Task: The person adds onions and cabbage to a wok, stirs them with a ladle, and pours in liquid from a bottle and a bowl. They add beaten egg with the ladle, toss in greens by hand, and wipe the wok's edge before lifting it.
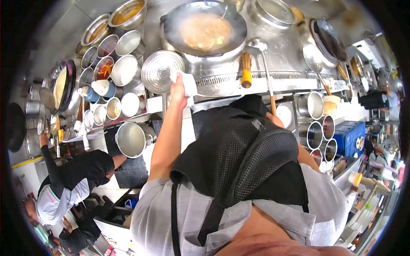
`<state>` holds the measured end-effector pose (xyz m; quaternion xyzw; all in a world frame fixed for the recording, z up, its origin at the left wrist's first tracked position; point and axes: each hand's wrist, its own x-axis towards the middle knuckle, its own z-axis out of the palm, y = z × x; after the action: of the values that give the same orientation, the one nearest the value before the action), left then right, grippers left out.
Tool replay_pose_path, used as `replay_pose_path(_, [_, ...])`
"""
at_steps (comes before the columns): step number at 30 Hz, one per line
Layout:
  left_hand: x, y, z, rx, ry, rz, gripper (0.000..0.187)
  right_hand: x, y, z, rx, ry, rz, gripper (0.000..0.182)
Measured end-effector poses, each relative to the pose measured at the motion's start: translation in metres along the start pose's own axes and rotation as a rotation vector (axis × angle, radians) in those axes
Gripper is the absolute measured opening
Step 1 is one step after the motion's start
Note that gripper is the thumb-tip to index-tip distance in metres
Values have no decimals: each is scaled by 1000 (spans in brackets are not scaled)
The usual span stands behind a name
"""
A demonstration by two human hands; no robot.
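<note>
My left hand [178,91] is closed on a white cloth [189,83] at the counter's front edge, beside a round perforated strainer [162,71]. My right hand [275,120] is at the lower end of a long ladle [265,64], by its wooden handle; most of its fingers are hidden behind the black apron. The ladle's bowl lies on the steel counter. A large wok [205,32] with steaming food stands at the top middle. Between wok and ladle lies a bamboo brush [246,70] with a yellow handle.
Metal pots and bowls [124,70] crowd the left side. A second wok [64,87] stands further left, near a co-worker in black and white [77,183]. On the right are stacked pots [314,134], a blue box [349,138] and another strainer [312,57].
</note>
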<state>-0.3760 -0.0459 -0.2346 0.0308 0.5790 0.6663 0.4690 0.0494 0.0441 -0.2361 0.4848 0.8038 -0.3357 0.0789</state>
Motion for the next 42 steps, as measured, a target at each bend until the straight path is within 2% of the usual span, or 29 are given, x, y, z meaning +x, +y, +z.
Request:
replay_pose_path(2, [26,7,23,-140,2,-114,51,-1,27,11,10,71,-12,28])
replay_pose_path(4, [57,4,43,-164,-45,-133,56,-4,54,19,21,141,-26,30])
replay_pose_path(6, [70,9,77,-193,-80,-198,59,-5,77,23,250,262,11,33])
replay_pose_path(7, [83,6,90,-200,-96,-220,60,-3,86,22,261,264,5,33])
replay_pose_path(9, [102,-7,104,-121,-34,-275,61,0,102,20,343,189,229,35])
replay_pose_path(12, [110,-20,108,-83,-100,-317,61,6,113,4,299,215,239,34])
replay_pose_path(14, [101,-5,117,-109,-12,-360,57,16,127,-8,359,290,152,31])
replay_pose_path(16, [114,-1,127,-123,25,-385,56,27,122,-28,611,318,256,26])
replay_pose_path(18, [114,1,127,-148,79,-421,56,41,137,-32,518,399,223,25])
replay_pose_path(22, [101,4,125,-79,83,-449,56,68,153,-45,425,368,228,25])
replay_pose_path(24, [103,-1,123,-153,112,-447,55,81,153,-40,402,328,228,30])
replay_pose_path(26, [109,-6,123,-181,108,-414,51,96,151,-21,500,139,194,42])
replay_pose_path(27, [114,-8,121,-231,76,-425,49,100,149,-9,496,138,193,42])
replay_pose_path(29, [119,-2,127,-306,44,-493,39,109,139,9,431,-32,211,55])
replay_pose_path(32, [130,-7,128,-236,92,-475,33,120,134,22,490,-37,208,58])
replay_pose_path(34, [141,-15,121,-245,25,-539,29,117,106,9,420,-10,315,56])
replay_pose_path(36, [151,-26,117,-262,-92,-587,25,113,101,12,440,116,326,54])
replay_pose_path(37, [158,-34,116,-296,-104,-576,23,111,94,14,317,275,311,53])
replay_pose_path(38, [163,-40,112,-276,-128,-602,23,109,90,12,317,324,320,51])
replay_pose_path(40, [170,-44,112,-265,-133,-614,26,100,66,6,326,455,296,39])
replay_pose_path(42, [157,-32,117,-194,-34,-561,29,88,36,-1,501,463,332,34])
